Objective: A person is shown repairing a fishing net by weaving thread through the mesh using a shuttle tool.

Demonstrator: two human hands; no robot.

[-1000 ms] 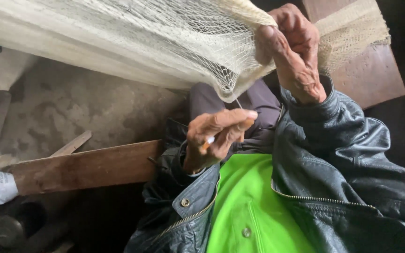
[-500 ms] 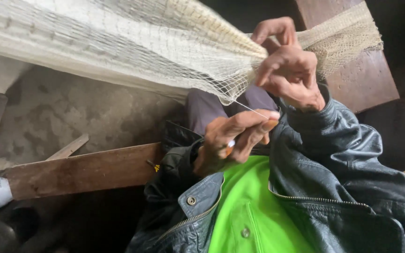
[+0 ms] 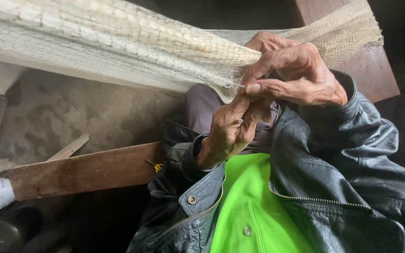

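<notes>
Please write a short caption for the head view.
Two bare hands, left hand and right hand, meet at the edge of a pale fishing net.

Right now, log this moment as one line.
left hand: pinching thread at net edge | right hand: gripping bunched net | plank: below, untouched

The net (image 3: 118, 42) is pale cream — a fine square mesh, yellower along its bunched upper band. The jacket (image 3: 343, 178) is black leather (silver zip teeth, round studs) over a bright lime-green shirt (image 3: 254, 206). Left, a reddish-brown plank (image 3: 85, 171) crosses mottled grey concrete (image 3: 85, 112).
</notes>
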